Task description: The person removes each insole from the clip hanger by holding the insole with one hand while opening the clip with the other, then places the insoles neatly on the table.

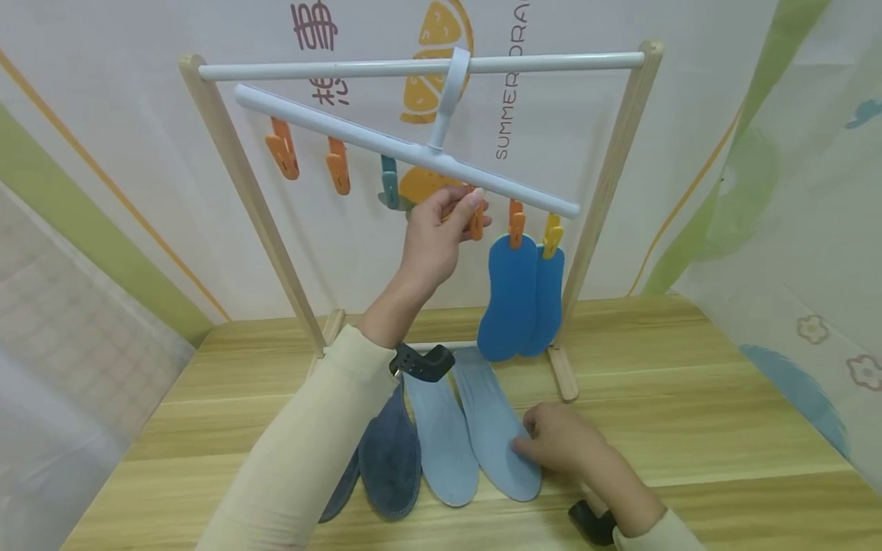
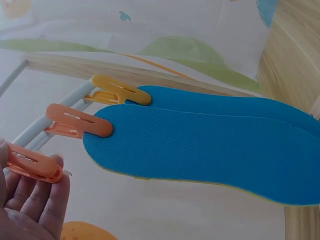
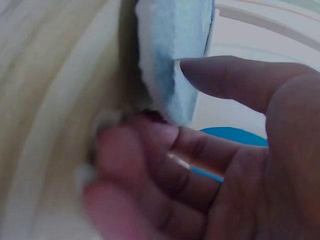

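Observation:
My left hand (image 1: pixel 436 233) pinches an orange clothespin (image 1: pixel 477 223) on the white hanger (image 1: pixel 331 128), which hangs tilted. To the right of that hand, an orange clothespin (image 1: pixel 516 227) holds one bright blue insole (image 1: pixel 508 298), and a yellow clothespin (image 1: pixel 553 237) holds another blue insole (image 1: pixel 550 298). Down on the table, my right hand (image 1: pixel 566 442) grips the edge of a light blue insole (image 1: pixel 494 421). In the right wrist view its thumb (image 3: pixel 220 75) lies against the insole's upper face, with the fingers curled at the edge.
A second light blue insole (image 1: pixel 441 444) and dark blue insoles (image 1: pixel 390 459) lie to the left on the wooden table (image 1: pixel 689 398). Two orange clothespins and a teal clothespin (image 1: pixel 389 184) hang on the hanger's left half. The rack's wooden posts (image 1: pixel 609 176) stand at both sides.

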A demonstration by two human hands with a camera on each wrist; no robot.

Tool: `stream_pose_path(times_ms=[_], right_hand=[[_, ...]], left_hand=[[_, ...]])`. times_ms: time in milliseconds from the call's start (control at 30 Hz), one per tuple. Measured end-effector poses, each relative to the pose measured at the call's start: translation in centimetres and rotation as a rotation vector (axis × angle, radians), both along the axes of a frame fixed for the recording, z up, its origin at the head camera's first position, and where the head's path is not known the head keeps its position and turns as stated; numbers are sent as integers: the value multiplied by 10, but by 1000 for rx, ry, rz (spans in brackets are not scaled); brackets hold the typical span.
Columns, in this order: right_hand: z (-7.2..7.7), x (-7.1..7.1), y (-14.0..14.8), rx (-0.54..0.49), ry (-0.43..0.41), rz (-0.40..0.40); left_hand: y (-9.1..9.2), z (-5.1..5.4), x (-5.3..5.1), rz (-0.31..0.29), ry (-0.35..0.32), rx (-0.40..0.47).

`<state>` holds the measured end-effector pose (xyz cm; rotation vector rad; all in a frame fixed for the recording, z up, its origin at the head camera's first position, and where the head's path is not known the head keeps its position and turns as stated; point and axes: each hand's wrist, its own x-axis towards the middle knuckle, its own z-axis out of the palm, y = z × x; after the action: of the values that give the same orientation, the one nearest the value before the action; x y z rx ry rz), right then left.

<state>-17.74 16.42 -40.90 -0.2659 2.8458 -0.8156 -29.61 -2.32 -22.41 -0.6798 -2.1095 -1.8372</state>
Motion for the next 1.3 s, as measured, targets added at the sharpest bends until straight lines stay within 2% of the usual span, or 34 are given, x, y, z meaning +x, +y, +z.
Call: stream_pose_path(times_ms=[133, 267, 467, 633, 800, 967, 1133, 1300], right_hand=[[4, 6, -6, 119, 50, -28], [6, 9, -9, 195, 94, -32], [6, 5, -6, 196, 73, -42], [6, -1, -2, 146, 60, -79], [3, -13, 1, 13, 106, -115], [3, -29, 5, -218, 170, -130], [9, -43, 6, -445, 148, -206], [10, -52, 3, -567, 95, -280]], left_hand=[[-1, 0, 0, 1, 7, -9], [-1, 0, 1, 0, 14, -7], [-3, 0, 2, -3, 5, -1], [-3, 0, 3, 2, 10, -6], [-4, 0, 3, -1, 12, -7], [-4, 1, 4, -8, 6, -3], [-4, 1, 5, -12, -1, 1], [-1, 1, 4, -14, -10, 3]])
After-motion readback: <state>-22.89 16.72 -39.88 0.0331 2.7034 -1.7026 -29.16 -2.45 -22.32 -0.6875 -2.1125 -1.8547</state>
